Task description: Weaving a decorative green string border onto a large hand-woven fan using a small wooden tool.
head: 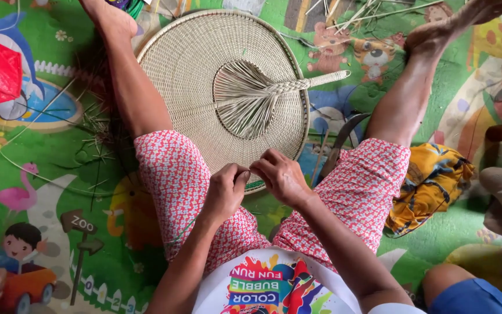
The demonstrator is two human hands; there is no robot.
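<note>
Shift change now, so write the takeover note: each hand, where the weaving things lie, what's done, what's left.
Left hand: fingers pinched at the near rim of the woven fan; what they hold is too small to tell.
Right hand: touching the left, fingertips at the same rim spot.
Fan: flat on the play mat between the legs, braided handle pointing right.
Loose straw strips: on the mat left of the fan; more at the top.
Done: round body woven, handle braided.
Left: near rim edge, apparently in hand.
</note>
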